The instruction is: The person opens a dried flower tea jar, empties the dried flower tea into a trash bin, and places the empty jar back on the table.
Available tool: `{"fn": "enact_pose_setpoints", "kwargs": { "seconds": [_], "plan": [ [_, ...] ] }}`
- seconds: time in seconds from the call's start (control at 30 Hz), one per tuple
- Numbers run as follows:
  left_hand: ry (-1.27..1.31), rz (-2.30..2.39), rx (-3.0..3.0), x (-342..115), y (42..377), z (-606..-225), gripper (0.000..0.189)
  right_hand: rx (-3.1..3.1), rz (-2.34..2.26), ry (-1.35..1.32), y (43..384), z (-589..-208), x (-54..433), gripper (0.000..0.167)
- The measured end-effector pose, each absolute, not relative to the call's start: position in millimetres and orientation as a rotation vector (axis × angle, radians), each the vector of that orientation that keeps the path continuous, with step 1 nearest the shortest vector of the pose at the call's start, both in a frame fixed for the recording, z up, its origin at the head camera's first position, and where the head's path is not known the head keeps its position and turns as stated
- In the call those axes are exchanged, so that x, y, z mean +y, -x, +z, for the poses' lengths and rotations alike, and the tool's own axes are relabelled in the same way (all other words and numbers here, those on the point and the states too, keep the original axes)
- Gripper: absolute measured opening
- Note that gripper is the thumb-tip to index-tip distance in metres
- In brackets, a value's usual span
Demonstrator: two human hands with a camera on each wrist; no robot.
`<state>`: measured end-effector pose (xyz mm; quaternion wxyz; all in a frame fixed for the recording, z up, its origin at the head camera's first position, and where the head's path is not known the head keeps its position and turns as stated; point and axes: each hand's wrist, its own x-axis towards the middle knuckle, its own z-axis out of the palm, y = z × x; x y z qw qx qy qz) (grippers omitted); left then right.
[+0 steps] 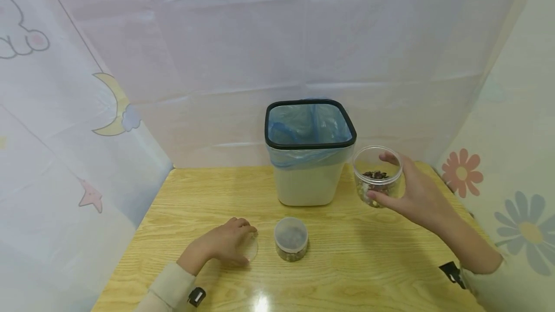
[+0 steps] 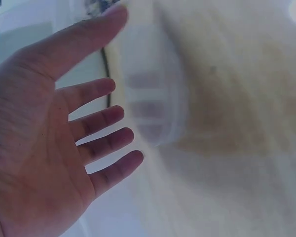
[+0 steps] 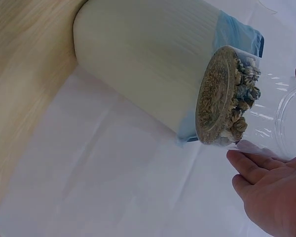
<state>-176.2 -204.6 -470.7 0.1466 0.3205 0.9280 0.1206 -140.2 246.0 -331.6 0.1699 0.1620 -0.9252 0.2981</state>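
Observation:
My right hand [image 1: 418, 199] grips a clear, lidless plastic jar [image 1: 377, 170] by its side, lifted above the table just right of the bin. Dried flower pieces [image 3: 241, 101], brownish and pale, cover the jar's bottom in the right wrist view. On the left, my left hand [image 1: 225, 242] is beside a clear round lid [image 1: 251, 248] low over the table. Its fingers [image 2: 106, 118] are extended and spread, with the lid just past the fingertips in the left wrist view. A second jar [image 1: 291, 240] with a whitish lid stands between the hands, with contents showing through its wall.
A white bin [image 1: 309, 182] with a black rim and a blue bag liner stands at the back of the wooden table [image 1: 208, 187]. Behind it hangs a pale sheet [image 1: 238, 61]; patterned sheets close off both sides.

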Motion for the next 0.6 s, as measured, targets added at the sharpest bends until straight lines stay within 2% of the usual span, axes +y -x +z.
{"fn": "enact_pose_setpoints", "kwargs": {
  "seconds": [0.27,0.6],
  "plan": [
    [-0.952,0.455,2.765,-203,194,-442,0.068,-2.629,0.869,-0.428,145,-317,249,0.095],
    [-0.991,0.416,2.896,-187,209,-400,0.067,-2.679,0.82,-0.421,157,-298,253,0.093]
  ]
}}
